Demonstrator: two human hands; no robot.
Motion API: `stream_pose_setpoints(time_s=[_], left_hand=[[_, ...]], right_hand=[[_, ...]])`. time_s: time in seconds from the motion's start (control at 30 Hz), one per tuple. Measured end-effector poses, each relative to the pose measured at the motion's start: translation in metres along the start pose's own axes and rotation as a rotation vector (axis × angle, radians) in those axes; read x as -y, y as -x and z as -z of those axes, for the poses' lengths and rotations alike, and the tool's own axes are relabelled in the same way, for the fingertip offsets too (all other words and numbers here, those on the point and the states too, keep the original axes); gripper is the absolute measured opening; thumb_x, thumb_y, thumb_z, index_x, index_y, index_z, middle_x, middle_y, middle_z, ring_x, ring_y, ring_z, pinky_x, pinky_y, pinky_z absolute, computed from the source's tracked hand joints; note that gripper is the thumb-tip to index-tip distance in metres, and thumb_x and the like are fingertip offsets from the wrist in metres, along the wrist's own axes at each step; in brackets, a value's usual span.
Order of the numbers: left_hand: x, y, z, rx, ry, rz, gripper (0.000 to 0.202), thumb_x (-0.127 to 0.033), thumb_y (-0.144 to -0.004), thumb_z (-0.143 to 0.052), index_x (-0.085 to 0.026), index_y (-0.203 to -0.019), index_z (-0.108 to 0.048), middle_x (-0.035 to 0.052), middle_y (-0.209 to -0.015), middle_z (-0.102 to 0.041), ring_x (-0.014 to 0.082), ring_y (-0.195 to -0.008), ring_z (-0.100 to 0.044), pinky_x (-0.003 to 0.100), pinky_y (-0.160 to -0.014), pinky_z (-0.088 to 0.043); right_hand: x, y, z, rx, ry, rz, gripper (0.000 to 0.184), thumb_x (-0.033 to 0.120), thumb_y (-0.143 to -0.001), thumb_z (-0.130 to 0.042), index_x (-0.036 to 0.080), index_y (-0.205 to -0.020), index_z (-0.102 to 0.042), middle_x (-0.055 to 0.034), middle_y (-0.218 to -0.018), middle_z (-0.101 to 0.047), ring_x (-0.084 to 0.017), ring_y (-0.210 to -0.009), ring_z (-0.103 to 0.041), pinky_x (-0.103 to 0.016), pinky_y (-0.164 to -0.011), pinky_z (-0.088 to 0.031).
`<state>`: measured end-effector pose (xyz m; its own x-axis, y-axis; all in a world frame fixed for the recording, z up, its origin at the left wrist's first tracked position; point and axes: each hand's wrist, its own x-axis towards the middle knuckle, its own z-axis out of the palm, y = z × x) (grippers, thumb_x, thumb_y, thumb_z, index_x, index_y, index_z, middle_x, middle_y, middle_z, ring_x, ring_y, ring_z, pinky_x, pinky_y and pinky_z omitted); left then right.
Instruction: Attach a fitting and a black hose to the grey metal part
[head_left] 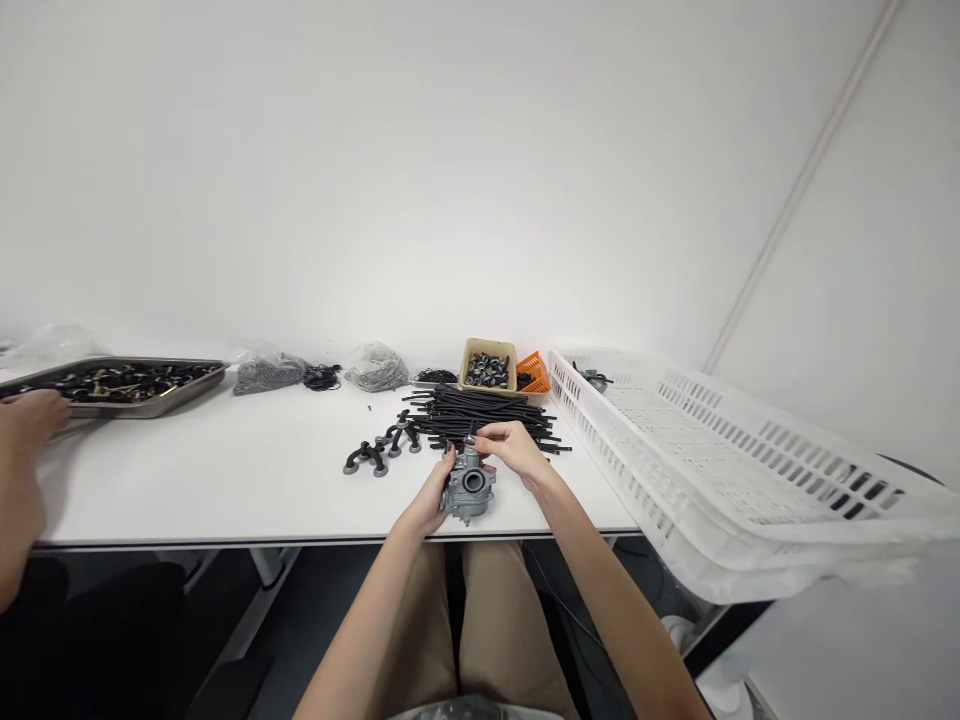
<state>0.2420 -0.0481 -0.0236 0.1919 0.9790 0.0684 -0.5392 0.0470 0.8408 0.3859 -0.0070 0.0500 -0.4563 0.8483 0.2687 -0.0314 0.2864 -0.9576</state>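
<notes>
Grey cast-metal carburetor body (468, 487) sitting at bench (225, 470) front edge; left hand (433, 495) gripping its side, right hand (511, 447) pinching its top. Beige tub (488, 364) holding grey fittings; white slatted crate (720, 450) holding one part.

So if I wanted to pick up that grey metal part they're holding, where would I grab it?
Probably by the blocky sides of the grey metal part, coming from left and right, as the left hand does. The round opening faces forward and small fittings stick up on top, where the right hand is working, so the flanks look like the firmest hold.
</notes>
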Motion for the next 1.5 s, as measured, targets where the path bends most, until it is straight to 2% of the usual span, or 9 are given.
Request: stream_pose_setpoints(time_s=[0.3, 0.4, 0.5, 0.6, 0.7, 0.9, 1.07, 1.3, 1.5], left_hand=[[-0.008, 0.006, -0.001, -0.056, 0.133, 0.130, 0.048, -0.053, -0.091, -0.053, -0.010, -0.109, -0.065, 0.0139, -0.085, -0.074, 0.0244, -0.069, -0.072, 0.035, -0.061, -0.058], [-0.010, 0.006, 0.000, -0.059, 0.153, 0.096, 0.051, -0.055, -0.091, -0.051, -0.009, -0.108, -0.066, 0.0139, -0.083, -0.073, 0.0235, -0.066, -0.071, 0.032, -0.054, -0.056], [-0.013, 0.005, 0.003, -0.134, 0.196, 0.037, 0.052, -0.057, -0.091, -0.048, -0.011, -0.108, -0.066, 0.0117, -0.081, -0.072, 0.0216, -0.061, -0.070, 0.029, -0.047, -0.052], [-0.015, 0.004, 0.006, -0.318, 0.317, 0.010, 0.047, -0.057, -0.092, -0.046, -0.016, -0.107, -0.064, 0.0082, -0.081, -0.072, 0.0198, -0.063, -0.070, 0.028, -0.048, -0.054], [-0.017, 0.003, 0.009, -0.437, 0.479, -0.022, 0.039, -0.051, -0.094, -0.045, -0.017, -0.103, -0.062, 0.0060, -0.082, -0.072, 0.0187, -0.070, -0.071, 0.025, -0.050, -0.055], [-0.020, 0.005, 0.011, -0.430, 0.630, -0.028, 0.040, -0.049, -0.098, -0.038, -0.017, -0.104, -0.062, 0.0046, -0.085, -0.071, 0.0162, -0.074, -0.070, 0.022, -0.051, -0.055], [-0.017, 0.003, 0.010, -0.423, 0.493, -0.075, 0.043, -0.053, -0.094, -0.047, -0.016, -0.111, -0.061, 0.0074, -0.092, -0.072, 0.0217, -0.081, -0.072, 0.029, -0.059, -0.060], [-0.014, 0.001, 0.008, -0.430, 0.414, -0.096, 0.031, -0.040, -0.094, -0.052, -0.017, -0.114, -0.058, 0.0069, -0.093, -0.072, 0.0203, -0.079, -0.073, 0.032, -0.065, -0.061], [-0.011, 0.000, 0.008, -0.412, 0.364, -0.109, 0.027, -0.037, -0.094, -0.052, -0.018, -0.111, -0.058, 0.0065, -0.092, -0.072, 0.0207, -0.075, -0.073, 0.034, -0.063, -0.061]], right_hand=[[-0.021, -0.004, 0.005, 0.080, -0.028, 0.046, 0.039, 0.049, -0.064, -0.080, 0.015, -0.082, -0.078, -0.0053, -0.074, -0.071, -0.018, -0.067, -0.062, -0.033, -0.066, -0.052], [-0.035, -0.014, 0.028, -0.078, 0.120, 0.171, 0.033, 0.045, -0.074, -0.072, 0.018, -0.092, -0.077, -0.0091, -0.094, -0.075, -0.023, -0.087, -0.067, -0.037, -0.082, -0.053], [-0.057, -0.021, 0.055, -0.308, 0.419, 0.183, 0.021, 0.036, -0.079, -0.064, 0.020, -0.085, -0.076, -0.0076, -0.089, -0.075, -0.021, -0.079, -0.065, -0.038, -0.082, -0.050], [-0.081, -0.022, 0.071, -0.299, 0.519, 0.140, 0.004, 0.022, -0.065, -0.074, 0.022, -0.068, -0.073, -0.0025, -0.067, -0.069, -0.018, -0.063, -0.057, -0.035, -0.074, -0.048], [-0.094, -0.019, 0.072, -0.302, 0.581, 0.146, 0.011, 0.016, -0.061, -0.073, 0.022, -0.057, -0.065, 0.0001, -0.061, -0.062, -0.018, -0.066, -0.054, -0.032, -0.075, -0.045], [-0.064, -0.009, 0.079, -0.391, 0.620, 0.167, 0.003, 0.020, -0.071, -0.063, 0.022, -0.074, -0.063, -0.0022, -0.073, -0.064, -0.020, -0.076, -0.053, -0.033, -0.078, -0.041], [-0.021, 0.014, 0.083, -0.464, 0.270, 0.209, 0.042, 0.027, -0.074, -0.059, 0.022, -0.116, -0.056, 0.0032, -0.069, -0.061, -0.015, -0.059, -0.051, -0.028, -0.062, -0.041], [-0.019, 0.040, 0.065, -0.374, -0.253, 0.112, 0.035, 0.036, -0.073, -0.065, 0.019, -0.104, -0.065, -0.0056, -0.083, -0.071, -0.011, -0.054, -0.046, -0.026, -0.051, -0.034], [-0.034, 0.043, 0.043, -0.558, -0.046, 0.151, 0.031, 0.041, -0.069, -0.075, 0.017, -0.087, -0.069, -0.0024, -0.063, -0.063, -0.015, -0.058, -0.049, -0.029, -0.056, -0.039]])
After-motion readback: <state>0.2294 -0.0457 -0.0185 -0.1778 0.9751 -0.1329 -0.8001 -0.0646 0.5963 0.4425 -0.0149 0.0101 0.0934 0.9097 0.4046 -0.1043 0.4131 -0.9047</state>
